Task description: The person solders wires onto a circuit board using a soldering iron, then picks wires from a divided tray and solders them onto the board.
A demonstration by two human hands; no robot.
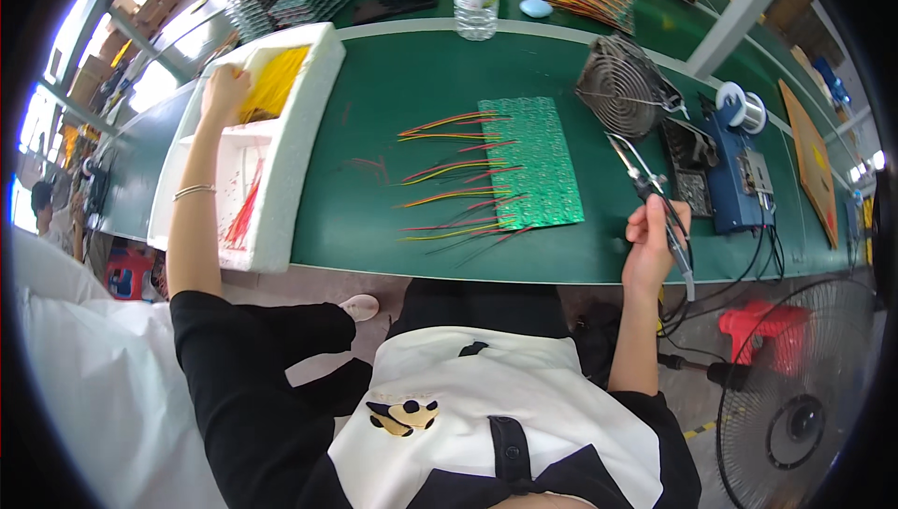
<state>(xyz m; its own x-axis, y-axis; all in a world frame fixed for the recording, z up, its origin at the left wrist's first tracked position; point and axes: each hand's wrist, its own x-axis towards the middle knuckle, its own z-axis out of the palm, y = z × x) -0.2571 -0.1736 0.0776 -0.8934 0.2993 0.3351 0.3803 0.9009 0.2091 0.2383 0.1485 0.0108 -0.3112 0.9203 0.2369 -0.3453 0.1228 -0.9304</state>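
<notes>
Left arm's stretched way out front, left grip (227,90) down in the white foam box (321,79) at the yellow wires (282,79), can't tell if it's pinching any. Right forearm's angled up, right grip (655,239) curled round a soldering iron (649,187), tip forward-left of it; green circuit board panel (538,163) sits left of that grip.

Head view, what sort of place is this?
Most likely an electronics assembly workshop: a green circuit board with red and yellow wires lies on the bench, the right hand holds what looks like a soldering iron, and a wire spool, probably solder, sits at right.
</notes>
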